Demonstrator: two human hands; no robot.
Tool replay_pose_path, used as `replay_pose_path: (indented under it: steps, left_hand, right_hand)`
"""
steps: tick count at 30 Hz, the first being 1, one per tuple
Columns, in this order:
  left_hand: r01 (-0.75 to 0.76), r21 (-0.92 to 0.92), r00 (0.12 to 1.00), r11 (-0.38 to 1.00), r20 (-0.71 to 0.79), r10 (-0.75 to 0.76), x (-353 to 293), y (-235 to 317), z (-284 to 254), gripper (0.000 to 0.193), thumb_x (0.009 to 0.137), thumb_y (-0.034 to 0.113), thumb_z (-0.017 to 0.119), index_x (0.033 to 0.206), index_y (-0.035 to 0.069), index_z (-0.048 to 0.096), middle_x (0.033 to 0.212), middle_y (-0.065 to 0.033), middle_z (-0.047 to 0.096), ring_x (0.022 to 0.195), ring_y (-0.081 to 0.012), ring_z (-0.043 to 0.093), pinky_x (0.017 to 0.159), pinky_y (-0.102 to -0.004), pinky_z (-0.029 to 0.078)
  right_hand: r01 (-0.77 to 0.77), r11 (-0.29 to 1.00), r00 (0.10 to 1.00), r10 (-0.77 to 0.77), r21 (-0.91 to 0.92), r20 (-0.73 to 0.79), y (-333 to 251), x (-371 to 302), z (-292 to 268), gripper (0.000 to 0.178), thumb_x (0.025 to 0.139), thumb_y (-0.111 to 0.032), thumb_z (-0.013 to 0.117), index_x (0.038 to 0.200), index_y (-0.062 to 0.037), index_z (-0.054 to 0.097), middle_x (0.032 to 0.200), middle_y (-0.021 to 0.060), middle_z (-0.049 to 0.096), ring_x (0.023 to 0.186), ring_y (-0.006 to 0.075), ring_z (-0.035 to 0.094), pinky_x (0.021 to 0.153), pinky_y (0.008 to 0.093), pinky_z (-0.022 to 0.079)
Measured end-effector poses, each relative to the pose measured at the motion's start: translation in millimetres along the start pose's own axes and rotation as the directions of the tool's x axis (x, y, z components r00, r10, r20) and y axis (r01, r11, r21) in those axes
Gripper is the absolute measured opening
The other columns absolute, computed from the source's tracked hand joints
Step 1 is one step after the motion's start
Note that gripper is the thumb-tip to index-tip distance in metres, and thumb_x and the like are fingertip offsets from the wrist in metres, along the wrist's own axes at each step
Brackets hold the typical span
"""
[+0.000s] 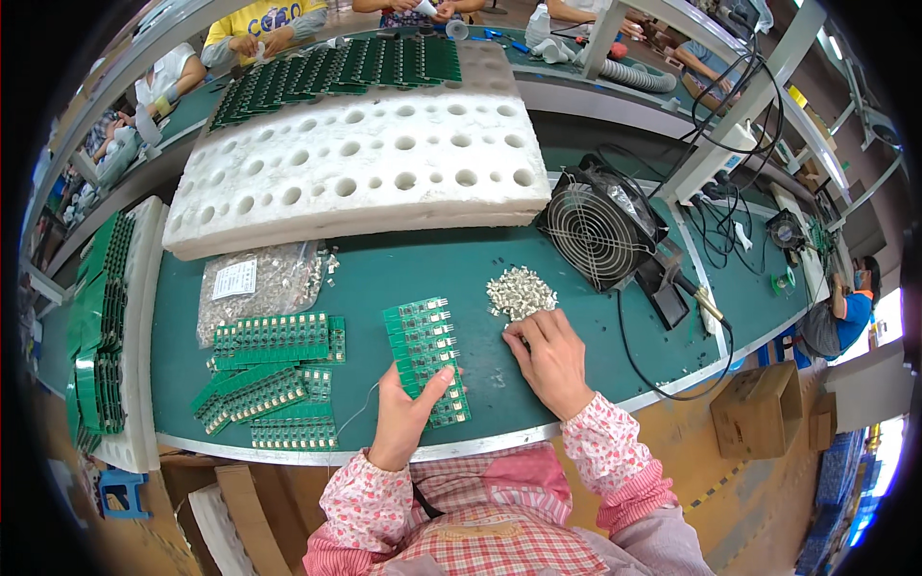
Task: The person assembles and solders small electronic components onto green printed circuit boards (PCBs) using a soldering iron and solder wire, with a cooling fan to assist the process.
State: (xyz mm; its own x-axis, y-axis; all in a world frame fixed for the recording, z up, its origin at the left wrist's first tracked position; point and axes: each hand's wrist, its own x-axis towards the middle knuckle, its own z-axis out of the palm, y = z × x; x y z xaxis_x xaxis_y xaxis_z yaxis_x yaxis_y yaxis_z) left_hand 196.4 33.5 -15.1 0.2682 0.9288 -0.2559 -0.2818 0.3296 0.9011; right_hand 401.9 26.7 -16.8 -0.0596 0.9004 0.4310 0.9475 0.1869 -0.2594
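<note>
My left hand (408, 408) grips a green circuit board panel (420, 348) by its lower part, thumb across its face. A row of small white and metal parts runs along the panel's right edge. My right hand (552, 357) is at the near edge of a heap of small whitish connectors (520, 291). Its thumb and fingertips are pinched together; whatever lies between them is too small or hidden to make out. Left of my left hand, several stacked circuit board panels (272, 336) lie on the green bench mat (384, 274).
Behind lies a thick white foam block (317, 206) with holes, bearing rows of boards (375, 65). A clear bag of small parts (252, 288) touches its front. To the right stand a black fan (591, 230) and a soldering iron (699, 300) with its cable. More boards (101, 317) stand at far left.
</note>
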Motion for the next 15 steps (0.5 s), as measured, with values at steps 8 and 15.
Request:
replay_pose_path:
  steps: [8,15]
  left_hand:
    - [-0.067,0.052,0.997,0.996,0.042,0.065,3,-6,-2,0.025,0.088,0.006,0.064,0.110,-0.001,0.054,0.094,-0.0112,0.066,0.075,-0.0166,0.066,0.065,-0.0296,0.056]
    - [-0.049,0.007,0.999,0.999,0.020,0.049,1,-5,-1,0.022,0.088,0.007,0.065,0.107,0.000,0.058,0.095,-0.0055,0.067,0.081,-0.0091,0.062,0.070,-0.0250,0.051]
  right_hand:
    - [-0.253,0.712,0.964,0.239,0.655,0.112,-24,-14,-12,0.009,0.084,-0.004,0.067,0.091,0.0008,0.063,0.088,0.0081,0.067,0.072,0.0158,0.062,0.063,0.0278,0.050]
    - [-0.540,0.077,0.793,0.380,0.838,0.476,-41,-15,-4,0.011,0.089,-0.009,0.065,0.093,0.0004,0.063,0.083,0.0049,0.068,0.078,0.0085,0.061,0.068,0.0236,0.050]
